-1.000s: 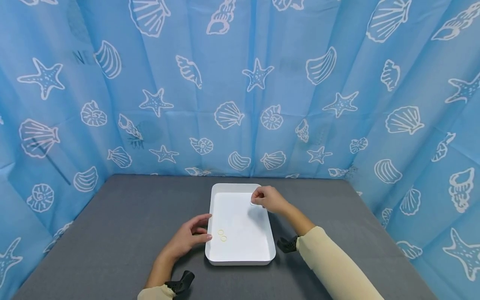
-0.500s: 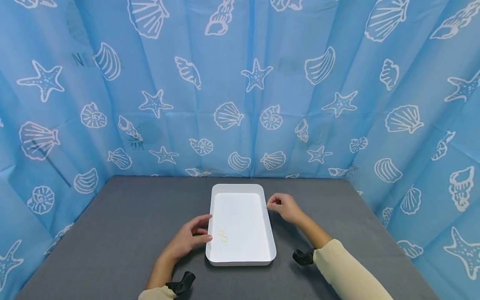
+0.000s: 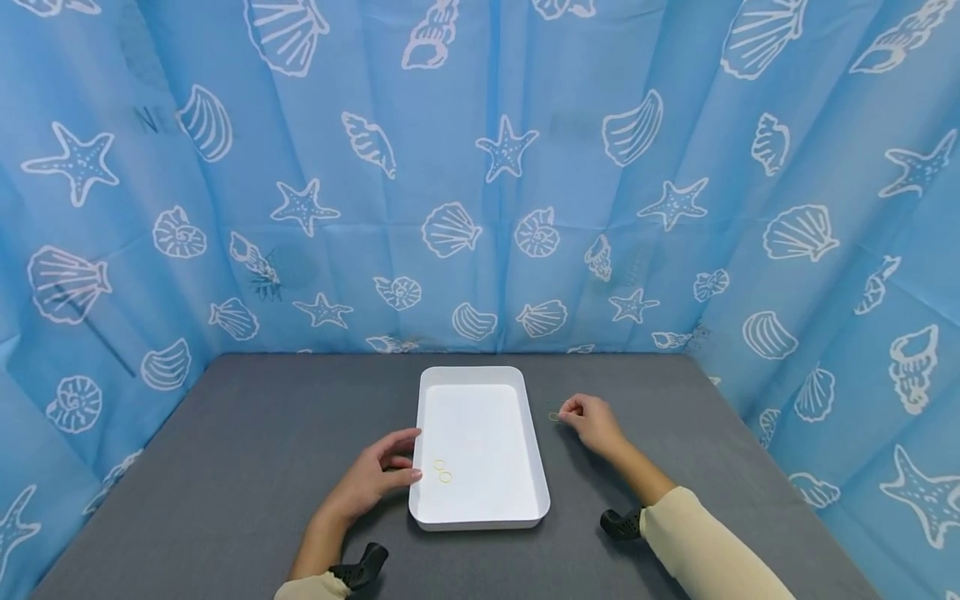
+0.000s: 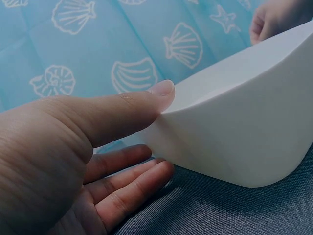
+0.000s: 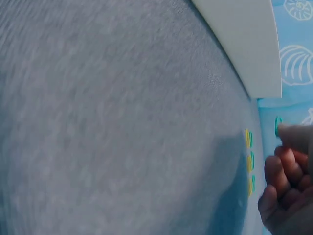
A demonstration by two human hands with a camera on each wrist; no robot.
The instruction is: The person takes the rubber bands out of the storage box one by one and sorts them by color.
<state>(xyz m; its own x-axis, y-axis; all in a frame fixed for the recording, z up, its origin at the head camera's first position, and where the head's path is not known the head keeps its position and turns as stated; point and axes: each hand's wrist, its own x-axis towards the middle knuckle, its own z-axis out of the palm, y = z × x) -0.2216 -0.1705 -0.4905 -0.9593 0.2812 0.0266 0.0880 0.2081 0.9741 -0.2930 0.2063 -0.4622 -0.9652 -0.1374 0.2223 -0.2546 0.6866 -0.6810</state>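
Along the left wall of a white tray, my left hand rests with its thumb on the rim; the fingers lie fairly straight against or just below the side. Two thin yellow rings lie near each other on the tray's left floor. Right of the tray, my right hand pinches a thin green ring between thumb and finger, seen edge-on in the right wrist view. Below it, several yellow rings and green rings lie in pairs on the cloth.
A grey cloth covers the table. Behind it and at both sides hangs a blue curtain with white shells and starfish. Black wrist cameras sit at both cuffs.
My right hand has moved from above the tray's far right part, out past its right wall, to the rings on the cloth. The left hand and the tray rings have stayed put.
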